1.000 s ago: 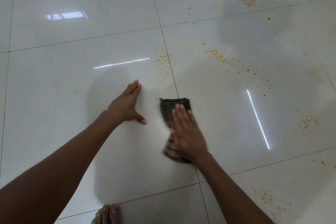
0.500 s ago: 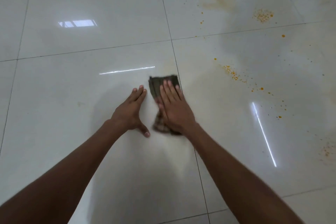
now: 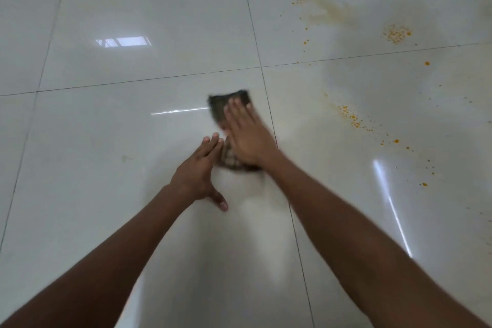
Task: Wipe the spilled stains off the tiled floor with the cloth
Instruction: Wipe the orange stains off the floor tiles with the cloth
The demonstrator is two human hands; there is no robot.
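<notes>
On a glossy white tiled floor (image 3: 133, 194), a person leans forward with both bare arms stretched out, seen from above. Their right hand (image 3: 247, 138) lies flat, fingers extended and close together, pressing down on a dark, folded cloth (image 3: 219, 108) that sits just left of a grout line (image 3: 269, 114); the cloth's far edge and a checked near corner show around the palm, both blurred. Their left hand (image 3: 198, 173) rests flat on the tile just beside the cloth, fingers together, thumb splayed outward, gripping nothing; whether its fingertips touch the fabric cannot be told. Well to the right, orange-yellow stains (image 3: 351, 117) speckle the neighbouring tile in a scattered trail, with a pale brownish smear (image 3: 327, 9) and a denser patch of specks (image 3: 395, 33) farther away. Bright streaks of light reflect off the floor.
</notes>
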